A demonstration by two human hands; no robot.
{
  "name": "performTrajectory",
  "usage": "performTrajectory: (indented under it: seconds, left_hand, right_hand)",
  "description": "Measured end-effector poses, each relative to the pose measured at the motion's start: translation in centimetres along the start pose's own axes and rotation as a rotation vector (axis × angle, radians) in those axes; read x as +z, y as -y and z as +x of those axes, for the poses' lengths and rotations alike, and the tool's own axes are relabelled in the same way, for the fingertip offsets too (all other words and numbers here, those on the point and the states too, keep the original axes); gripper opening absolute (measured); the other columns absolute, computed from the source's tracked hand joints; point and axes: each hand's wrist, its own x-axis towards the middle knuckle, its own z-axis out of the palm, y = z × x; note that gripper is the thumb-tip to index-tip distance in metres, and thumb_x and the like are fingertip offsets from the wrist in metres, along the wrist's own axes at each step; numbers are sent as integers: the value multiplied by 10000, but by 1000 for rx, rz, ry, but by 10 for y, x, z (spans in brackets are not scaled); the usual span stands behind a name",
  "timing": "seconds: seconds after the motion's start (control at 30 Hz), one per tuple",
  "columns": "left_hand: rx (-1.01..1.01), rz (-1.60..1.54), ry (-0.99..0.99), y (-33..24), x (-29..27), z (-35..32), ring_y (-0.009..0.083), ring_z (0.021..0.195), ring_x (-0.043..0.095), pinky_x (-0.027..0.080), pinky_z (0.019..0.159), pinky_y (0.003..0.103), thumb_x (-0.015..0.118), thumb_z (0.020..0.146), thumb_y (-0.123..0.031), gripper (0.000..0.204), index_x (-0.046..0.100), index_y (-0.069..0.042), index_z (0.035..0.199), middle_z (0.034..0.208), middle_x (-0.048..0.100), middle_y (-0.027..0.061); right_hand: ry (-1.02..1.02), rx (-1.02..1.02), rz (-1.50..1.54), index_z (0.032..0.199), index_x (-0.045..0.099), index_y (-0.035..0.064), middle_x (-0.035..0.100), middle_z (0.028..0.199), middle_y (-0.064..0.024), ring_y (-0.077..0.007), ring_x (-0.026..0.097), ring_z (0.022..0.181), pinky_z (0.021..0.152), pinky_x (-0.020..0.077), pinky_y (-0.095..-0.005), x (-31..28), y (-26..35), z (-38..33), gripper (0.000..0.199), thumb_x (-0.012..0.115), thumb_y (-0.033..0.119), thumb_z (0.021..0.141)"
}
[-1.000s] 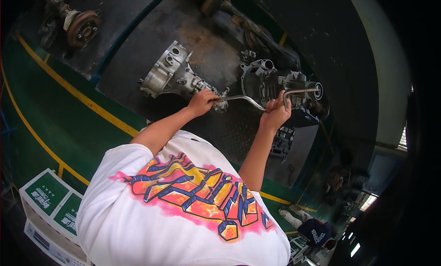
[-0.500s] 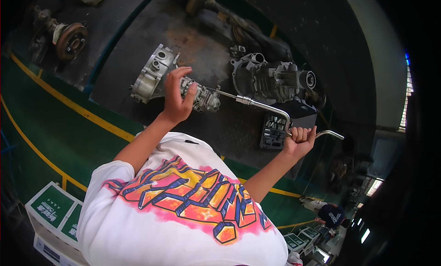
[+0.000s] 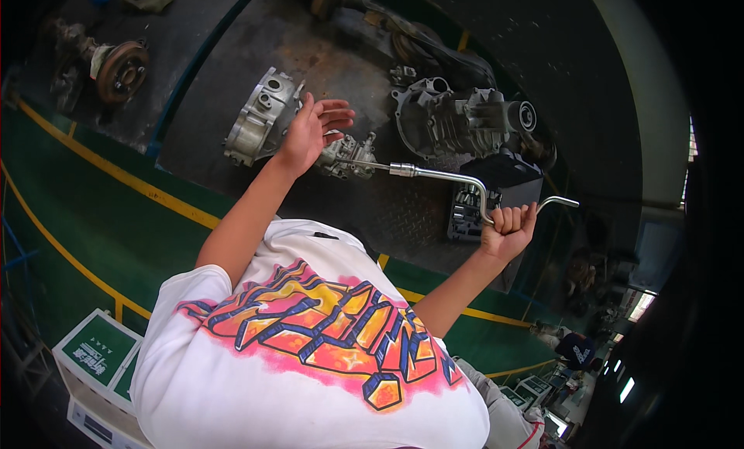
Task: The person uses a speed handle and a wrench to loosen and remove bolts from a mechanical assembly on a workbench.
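Head view, looking down over a white printed shirt (image 3: pixel 310 348). Right hand (image 3: pixel 510 226) is closed in a fist around the cranked handle of a chrome speed wrench (image 3: pixel 457 182); the offset grip appears chosen so the hand can sweep circles and spin the shaft. The shaft runs left to a socket end meeting a small aluminium housing (image 3: pixel 347 153) on the dark steel bench (image 3: pixel 341 61), so the tool lies nearly level between hand and part. Left hand (image 3: pixel 310 127) is open, fingers spread, palm set on or just above the casting beside the socket end; contact itself cannot be confirmed. Judgement: it steadies the part against the turning load. That casting joins a larger ribbed cover (image 3: pixel 260 120) to its left. 1 bigger gearbox casing (image 3: pixel 465 120) sits well apart at right, with an open black socket case (image 3: pixel 496 197) just under the wrench, near the right hand. A rusty brake hub (image 3: pixel 120 69) lies at far left. Green floor with yellow lines (image 3: pixel 101 224); white and green cartons (image 3: pixel 93 356) at lower left.
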Motion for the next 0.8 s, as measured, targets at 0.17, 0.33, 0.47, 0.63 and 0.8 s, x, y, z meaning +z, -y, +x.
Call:
performTrajectory:
  seconds: [0.17,0.33,0.47,0.63,0.8]
  left_hand:
    - [-73,33,187,12,26,-10,188,1210,522,406,974,333,194,987,-670,739,479,-88,1343,1261,590,91]
    - [-260,83,258,21,27,-20,223,1264,494,397,1060,424,200,950,-700,780,432,-88,1375,1301,551,110]
    - [-213,236,237,11,24,-18,201,1232,510,405,1046,402,193,974,-672,739,456,-91,1347,1275,562,93]
    - [280,803,-54,5,14,-18,161,1081,570,427,967,331,390,1059,-367,386,586,-45,1143,1103,628,59]
    - [651,1299,97,1,34,-47,353,1043,576,433,939,410,660,806,-178,337,606,-35,1106,1048,628,152]
  right_hand:
    - [-44,-18,-17,605,329,166,164,474,56,-77,101,418,418,121,-267,9,-17,-3,458,470,257,1031]
    - [-59,-67,-70,609,337,162,162,477,58,-78,102,417,411,114,-269,6,-20,-4,450,482,250,1026]
    - [-131,-64,-31,609,342,164,166,476,58,-80,99,415,408,116,-272,3,-26,-3,448,492,253,1021]
    - [-35,-60,-57,607,325,177,159,473,57,-82,99,414,408,119,-273,14,-30,-11,455,458,261,1034]
    - [-39,-41,-114,602,361,170,159,470,58,-79,110,404,412,137,-267,28,-36,-13,462,440,276,1045]
